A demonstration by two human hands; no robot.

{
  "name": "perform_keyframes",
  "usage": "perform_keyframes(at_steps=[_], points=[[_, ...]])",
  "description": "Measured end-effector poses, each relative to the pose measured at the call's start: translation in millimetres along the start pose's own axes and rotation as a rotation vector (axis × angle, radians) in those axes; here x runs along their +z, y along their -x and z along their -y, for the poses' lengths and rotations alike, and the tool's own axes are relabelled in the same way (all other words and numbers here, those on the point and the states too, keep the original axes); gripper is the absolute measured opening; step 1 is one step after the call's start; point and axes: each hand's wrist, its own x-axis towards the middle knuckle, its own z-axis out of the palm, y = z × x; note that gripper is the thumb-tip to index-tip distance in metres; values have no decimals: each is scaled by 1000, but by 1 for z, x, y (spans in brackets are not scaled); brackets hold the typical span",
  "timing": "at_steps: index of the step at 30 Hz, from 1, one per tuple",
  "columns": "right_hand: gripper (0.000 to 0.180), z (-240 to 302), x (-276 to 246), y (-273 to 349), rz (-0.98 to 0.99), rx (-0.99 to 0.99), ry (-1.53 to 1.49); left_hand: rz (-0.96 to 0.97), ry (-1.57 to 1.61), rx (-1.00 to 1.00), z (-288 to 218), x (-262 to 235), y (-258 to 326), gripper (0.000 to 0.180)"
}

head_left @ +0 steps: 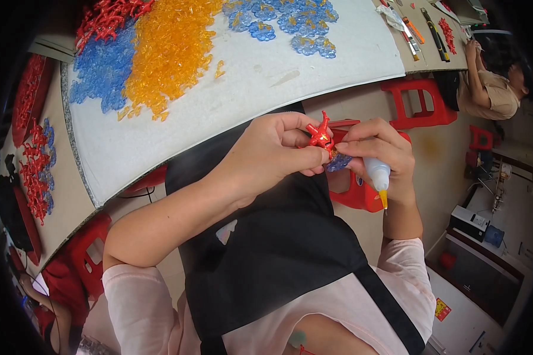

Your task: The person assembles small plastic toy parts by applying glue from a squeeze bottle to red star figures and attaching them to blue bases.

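Between my hands, above my black apron, is a small glossy red figurine (321,137) with a clear blue piece (338,163) at its lower end. My left hand (281,145) pinches the figurine from the left, with thumb and fingers closed on its body. From the other side my right hand (382,151) holds the blue piece with its fingertips. A white squeeze bottle (377,173) with a yellow needle tip is tucked in the same right hand, its tip pointing down. Whether the figurine and blue piece touch fully is hidden by my fingers.
On the white-topped table (249,83) lie heaps of orange pieces (166,53), blue pieces (103,74) and red figurines (109,23), plus blue flower-shaped bases (281,21). Knives and brushes (411,38) lie far right. Red stools (417,100) stand nearby; a co-worker (491,89) sits at right.
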Motion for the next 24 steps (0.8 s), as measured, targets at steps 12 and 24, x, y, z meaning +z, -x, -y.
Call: perform_keyframes(at_steps=[12, 24], points=[[24, -1, -4, -1, 9, 3, -21, 8, -2, -15, -1, 3, -1, 29], [25, 0, -5, 2, 17, 11, -43, 12, 17, -28, 0, 5, -2, 29]])
